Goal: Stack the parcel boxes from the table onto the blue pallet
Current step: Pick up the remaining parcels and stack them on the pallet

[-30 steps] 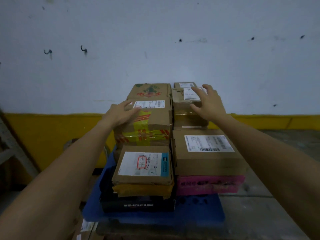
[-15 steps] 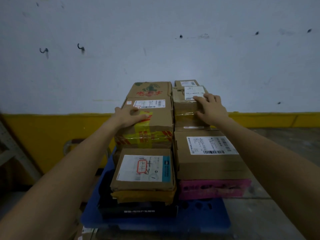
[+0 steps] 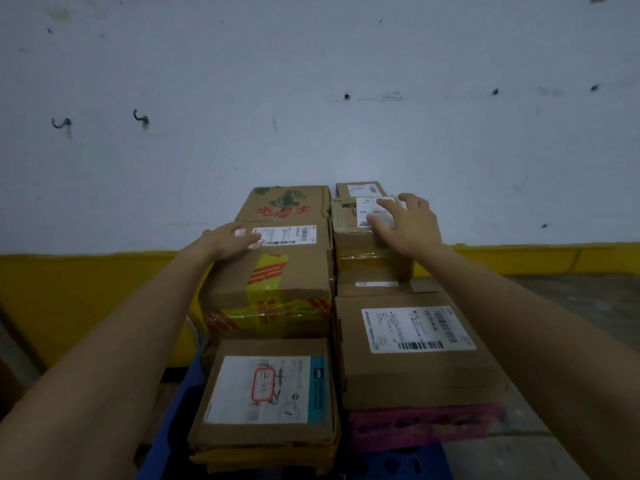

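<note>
Resting flat, both unclenched: left hand (image 3: 227, 239) on yellow-taped brown cardboard parcel box (image 3: 273, 268), right hand (image 3: 405, 223) on small brown carton (image 3: 370, 244), both atop blue plastic pallet (image 3: 398, 464) stack; prob. stiff, light—take by side edges.

Two bare arms reach out over a pile of brown cardboard parcel boxes on a blue plastic pallet (image 3: 408, 464). The left hand (image 3: 227, 239) lies flat on a brown cardboard box with yellow and red tape (image 3: 277, 275). The right hand (image 3: 407, 223), fingers spread, rests on a smaller brown cardboard box with a white label (image 3: 363, 237). Nearer sits a flat brown box with a big white label (image 3: 415, 348) on a pink box (image 3: 422, 426). Behind is a white wall with a yellow stripe (image 3: 86, 271) along the bottom.
</note>
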A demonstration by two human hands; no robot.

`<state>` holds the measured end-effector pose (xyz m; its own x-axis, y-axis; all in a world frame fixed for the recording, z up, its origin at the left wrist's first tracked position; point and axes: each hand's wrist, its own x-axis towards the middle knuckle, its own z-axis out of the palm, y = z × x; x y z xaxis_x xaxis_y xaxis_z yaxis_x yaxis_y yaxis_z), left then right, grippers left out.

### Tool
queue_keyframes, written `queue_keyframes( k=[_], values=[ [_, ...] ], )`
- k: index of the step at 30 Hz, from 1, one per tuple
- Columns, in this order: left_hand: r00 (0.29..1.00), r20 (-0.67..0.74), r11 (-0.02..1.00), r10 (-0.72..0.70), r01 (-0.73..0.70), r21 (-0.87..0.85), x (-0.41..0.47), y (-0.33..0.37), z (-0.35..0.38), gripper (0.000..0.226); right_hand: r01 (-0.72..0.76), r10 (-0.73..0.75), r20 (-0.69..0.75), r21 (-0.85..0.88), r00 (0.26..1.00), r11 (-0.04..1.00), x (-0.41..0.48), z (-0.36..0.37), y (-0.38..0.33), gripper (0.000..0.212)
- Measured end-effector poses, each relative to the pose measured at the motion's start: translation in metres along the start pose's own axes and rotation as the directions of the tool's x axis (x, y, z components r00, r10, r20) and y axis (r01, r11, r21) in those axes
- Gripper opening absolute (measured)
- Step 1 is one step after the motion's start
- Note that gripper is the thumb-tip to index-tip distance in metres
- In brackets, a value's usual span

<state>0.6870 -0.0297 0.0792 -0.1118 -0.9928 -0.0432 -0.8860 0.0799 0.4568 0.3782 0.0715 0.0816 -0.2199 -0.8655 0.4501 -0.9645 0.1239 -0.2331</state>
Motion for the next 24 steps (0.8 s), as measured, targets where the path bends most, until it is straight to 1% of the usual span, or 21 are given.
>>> queue_keyframes(
  k=[2, 4, 6, 9, 13, 15, 18, 20, 22, 24],
  values=[
    [0.997, 0.081, 1.000, -0.009, 0.010, -0.008, 0.011, 0.002, 0.004, 0.068, -0.041, 0.038, 0.067, 0.031, 0.997, 0.999, 0.003, 0.005, 0.001, 0.056],
    [0.990, 0.139, 1.000, 0.032, -0.032, -0.002, 0.017, 0.004, 0.009, 0.063, -0.080, 0.072, 0.112, 0.071, 0.991, 0.994, 0.003, 0.011, 0.001, 0.055],
    [0.987, 0.147, 0.998, 0.067, -0.067, -0.003, 0.021, 0.007, 0.012, 0.059, -0.094, 0.087, 0.100, 0.067, 0.991, 0.993, 0.003, 0.016, 0.000, 0.053],
    [0.987, 0.153, 0.999, 0.053, -0.051, -0.016, 0.024, 0.008, 0.013, 0.061, -0.089, 0.085, 0.090, 0.046, 0.992, 0.995, 0.003, 0.017, -0.002, 0.052],
    [0.985, 0.162, 0.998, 0.060, -0.055, -0.037, 0.029, 0.005, 0.012, 0.063, -0.086, 0.083, 0.127, 0.023, 0.988, 0.996, 0.003, 0.015, -0.002, 0.052],
    [0.991, 0.124, 0.998, 0.059, -0.061, 0.015, 0.036, 0.003, 0.009, 0.064, -0.060, 0.064, 0.136, -0.034, 0.989, 0.998, 0.009, 0.009, -0.002, 0.053],
    [0.995, 0.017, 0.991, 0.102, -0.103, 0.086, 0.051, 0.007, 0.001, 0.061, -0.056, 0.061, 0.079, -0.058, 0.995, 0.997, 0.021, 0.000, -0.007, 0.054],
    [0.993, 0.015, 0.987, 0.115, -0.116, 0.108, 0.064, 0.016, -0.006, 0.065, -0.034, 0.038, 0.065, -0.057, 0.997, 0.998, 0.037, -0.003, -0.015, 0.056],
    [0.994, 0.016, 0.982, 0.112, -0.113, 0.152, 0.078, 0.024, -0.012, 0.069, -0.004, 0.011, 0.094, -0.073, 0.996, 0.997, 0.056, -0.004, -0.023, 0.057],
    [0.996, -0.003, 0.985, 0.087, -0.086, 0.150, 0.092, 0.030, -0.017, 0.073, 0.004, 0.007, 0.138, -0.077, 0.990, 0.997, 0.078, 0.000, -0.028, 0.057]
  ],
)
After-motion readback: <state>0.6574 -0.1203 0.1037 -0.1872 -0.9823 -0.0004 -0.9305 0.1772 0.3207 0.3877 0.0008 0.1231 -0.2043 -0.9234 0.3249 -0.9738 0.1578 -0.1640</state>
